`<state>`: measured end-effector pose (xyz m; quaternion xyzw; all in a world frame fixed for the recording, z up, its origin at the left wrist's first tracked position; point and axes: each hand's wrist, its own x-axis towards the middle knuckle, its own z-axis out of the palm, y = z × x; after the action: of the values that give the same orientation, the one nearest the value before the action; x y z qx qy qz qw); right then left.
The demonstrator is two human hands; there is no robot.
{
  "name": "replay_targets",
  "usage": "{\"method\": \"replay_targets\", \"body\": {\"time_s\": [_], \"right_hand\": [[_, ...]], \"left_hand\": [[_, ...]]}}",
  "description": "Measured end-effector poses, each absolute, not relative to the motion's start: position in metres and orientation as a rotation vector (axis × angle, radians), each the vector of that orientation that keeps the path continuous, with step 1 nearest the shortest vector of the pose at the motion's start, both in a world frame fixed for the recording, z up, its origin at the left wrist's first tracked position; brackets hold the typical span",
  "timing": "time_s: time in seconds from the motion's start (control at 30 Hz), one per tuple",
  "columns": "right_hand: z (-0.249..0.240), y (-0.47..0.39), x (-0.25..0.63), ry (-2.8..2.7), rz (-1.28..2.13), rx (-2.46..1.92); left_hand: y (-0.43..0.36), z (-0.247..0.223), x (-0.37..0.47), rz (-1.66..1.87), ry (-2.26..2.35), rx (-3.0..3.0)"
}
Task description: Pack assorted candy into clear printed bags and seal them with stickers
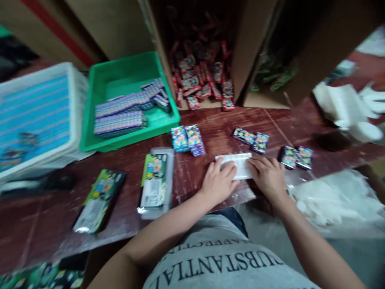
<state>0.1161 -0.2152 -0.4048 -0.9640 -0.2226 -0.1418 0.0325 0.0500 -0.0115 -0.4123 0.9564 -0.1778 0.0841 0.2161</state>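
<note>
White plastic catches my eye on the feed: a flat packet [244,170] right of centre in the frame, on the dark red table [216,124] near its front edge. I see the left hand [219,182] loosely open, fingers spread onto the packet's left part. The right hand [269,176] curls at its right end; I can't tell whether it pinches. Small foil packs [260,143] lie just above that hand. Upper left, a green plastic tray [120,72] holds rows of purple packs [118,122].

Both forearms [171,220] angled inward, left grip [218,182] palm-down, fingers [230,167] spread, right grip [270,177] palm-down nearby
</note>
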Motion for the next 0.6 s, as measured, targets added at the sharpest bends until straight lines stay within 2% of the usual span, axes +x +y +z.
{"method": "replay_targets", "body": {"time_s": [0.07,0.13,0.23,0.27,0.33,0.43,0.53,0.6], "right_hand": [[-0.407,-0.222,0.121,-0.735,-0.437,-2.983],[-0.404,-0.223,0.125,-0.750,-0.459,-2.973],[-0.390,-0.201,0.122,-0.738,-0.597,-2.841],[-0.383,-0.184,0.117,-0.769,-0.623,-2.767],[-0.370,-0.135,0.105,-0.916,-0.571,-2.589],[-0.362,-0.042,0.084,-1.213,-0.313,-2.298],[-0.367,0.040,0.071,-1.374,-0.063,-2.140],[-0.374,0.075,0.068,-1.405,0.067,-2.087]], "left_hand": [[0.007,-0.408,0.037,0.320,-0.512,2.624],[0.042,-0.405,0.019,0.461,-0.316,2.632],[0.116,-0.410,-0.008,0.589,0.479,2.670],[0.141,-0.415,-0.015,0.512,0.749,2.654],[0.183,-0.426,-0.025,0.295,0.990,2.597],[0.216,-0.434,-0.036,0.326,0.924,2.506],[0.221,-0.431,-0.050,0.566,0.768,2.110],[0.220,-0.425,-0.063,0.569,0.675,1.845]]}}
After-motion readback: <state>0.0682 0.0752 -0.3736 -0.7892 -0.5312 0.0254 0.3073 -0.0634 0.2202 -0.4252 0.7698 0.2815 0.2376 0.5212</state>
